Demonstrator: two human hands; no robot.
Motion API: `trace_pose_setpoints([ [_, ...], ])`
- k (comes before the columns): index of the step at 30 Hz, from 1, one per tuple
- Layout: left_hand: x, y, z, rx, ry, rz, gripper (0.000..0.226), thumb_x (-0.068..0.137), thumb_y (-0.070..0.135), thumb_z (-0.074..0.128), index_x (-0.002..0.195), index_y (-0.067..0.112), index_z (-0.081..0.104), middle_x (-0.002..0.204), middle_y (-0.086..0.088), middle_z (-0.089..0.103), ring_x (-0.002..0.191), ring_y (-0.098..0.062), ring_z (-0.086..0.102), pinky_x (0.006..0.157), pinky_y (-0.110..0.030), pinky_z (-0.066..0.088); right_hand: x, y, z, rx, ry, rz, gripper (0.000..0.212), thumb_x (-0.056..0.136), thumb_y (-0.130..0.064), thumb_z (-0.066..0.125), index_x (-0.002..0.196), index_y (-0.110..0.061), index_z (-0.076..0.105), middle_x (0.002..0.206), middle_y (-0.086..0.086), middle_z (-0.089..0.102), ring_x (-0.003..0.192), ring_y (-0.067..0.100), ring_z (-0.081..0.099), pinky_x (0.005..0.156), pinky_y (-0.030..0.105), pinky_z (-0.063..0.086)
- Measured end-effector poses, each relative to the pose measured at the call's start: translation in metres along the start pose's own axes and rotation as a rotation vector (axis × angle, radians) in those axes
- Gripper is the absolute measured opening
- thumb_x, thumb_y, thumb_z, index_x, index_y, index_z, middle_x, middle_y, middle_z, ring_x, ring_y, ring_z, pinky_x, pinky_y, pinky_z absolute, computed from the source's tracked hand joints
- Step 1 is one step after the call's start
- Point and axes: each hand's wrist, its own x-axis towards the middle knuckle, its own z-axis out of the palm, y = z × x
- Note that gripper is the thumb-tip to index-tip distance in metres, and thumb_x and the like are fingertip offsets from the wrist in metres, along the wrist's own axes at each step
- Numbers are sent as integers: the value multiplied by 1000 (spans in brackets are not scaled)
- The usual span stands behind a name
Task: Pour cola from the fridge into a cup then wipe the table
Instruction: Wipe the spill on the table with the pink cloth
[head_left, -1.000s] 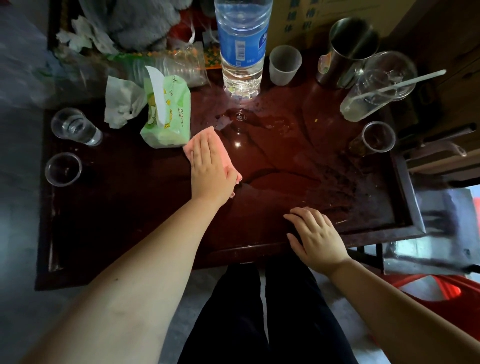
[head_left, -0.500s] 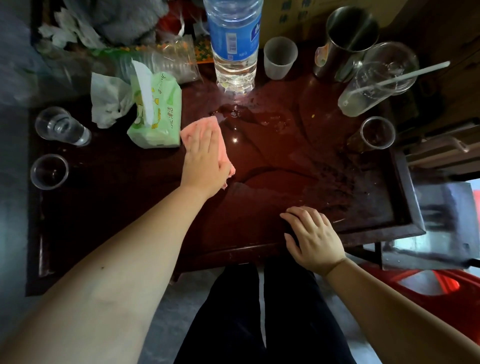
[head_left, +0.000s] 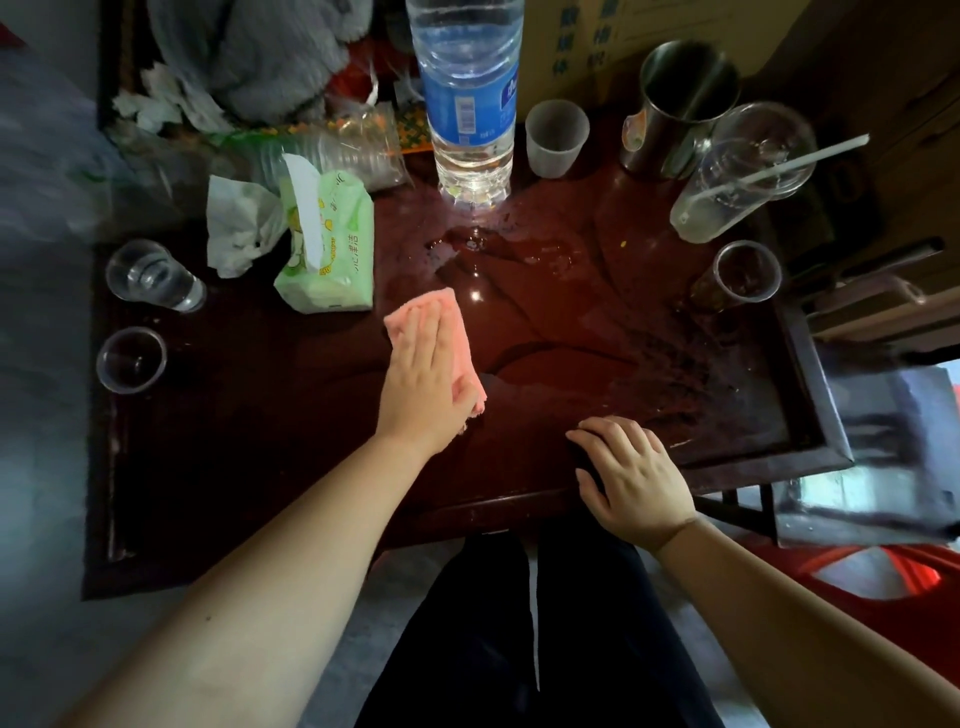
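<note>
Head, cloth (head_left: 451, 318) central, right hand (head_left: 636, 478), table edge (head_left: 493, 506)

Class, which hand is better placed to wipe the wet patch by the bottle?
Left: the left hand presses the pink cloth beside the wet patch; the right hand rests bare on the table edge.

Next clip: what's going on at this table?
A person is at the wiping step. The left hand presses a pink cloth flat on the dark wooden table, just right of a green tissue pack. The right hand rests on the near edge, holding nothing. A wet patch lies beyond the cloth, in front of the water bottle.
</note>
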Motion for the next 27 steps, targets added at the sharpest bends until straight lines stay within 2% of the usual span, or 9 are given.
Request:
trace_pose_setpoints([
  [4, 17, 6, 2, -94, 23, -210, 77, 84, 38, 17, 148, -3, 7, 157, -21, 6, 145, -32, 2, 119, -40, 3, 0, 0, 0, 5, 8, -1, 42, 85, -35, 49, 119, -14, 61, 117, 2, 59, 110, 22, 51, 88, 35, 46],
  [7, 38, 2, 0, -137, 21, -275, 71, 93, 27, 35, 149, -1, 3, 158, -18, 2, 146, -30, -2, 119, -39, 1, 0, 1, 1, 10, 23, -4, 41, 84, -35, 50, 118, -15, 62, 116, 2, 60, 109, 21, 50, 88, 33, 45],
  [12, 69, -10, -10, -21, 7, -217, 70, 94, 24, 38, 149, -2, 2, 157, -19, 1, 145, -31, 0, 119, -39, 0, 0, 4, 3, 18, 34, -11, 41, 83, -35, 52, 117, -15, 63, 116, 1, 60, 108, 21, 51, 88, 31, 43],
  [16, 95, -27, -18, 193, -97, -40, 87, 85, 22, 53, 146, -9, 0, 155, -26, -4, 143, -40, -6, 117, -49, 1, 0, 5, 5, 22, 39, -19, 41, 82, -35, 53, 118, -16, 62, 116, 1, 60, 108, 21, 51, 88, 31, 43],
  [18, 103, -29, -23, 187, -78, 19, 77, 91, 16, 47, 147, -8, 0, 156, -24, -4, 144, -38, -6, 117, -46, -6, 0, 5, 5, 22, 45, -25, 41, 82, -35, 53, 118, -15, 62, 116, 1, 60, 108, 21, 51, 87, 32, 44],
  [20, 108, -30, -29, 102, -52, 27, 69, 95, 18, 40, 148, -3, 1, 157, -18, -2, 145, -32, -6, 116, -36, -12, -1, 5, 6, 22, 52, -30, 41, 82, -35, 53, 118, -15, 62, 117, 2, 60, 108, 21, 51, 87, 32, 44],
  [23, 114, -35, -29, 23, -9, 9, 67, 95, 25, 34, 151, 3, 5, 159, -12, 0, 146, -25, -6, 117, -33, -9, -1, 6, 8, 25, 59, -33, 41, 82, -35, 53, 118, -15, 63, 117, 2, 60, 109, 21, 51, 89, 31, 43],
  [27, 109, -29, -19, 63, 51, -90, 61, 98, 28, 27, 150, 4, 5, 159, -15, -1, 146, -29, -4, 118, -39, -4, -1, 6, 8, 26, 58, -34, 42, 82, -35, 53, 118, -15, 63, 117, 1, 60, 110, 19, 50, 90, 29, 41],
])
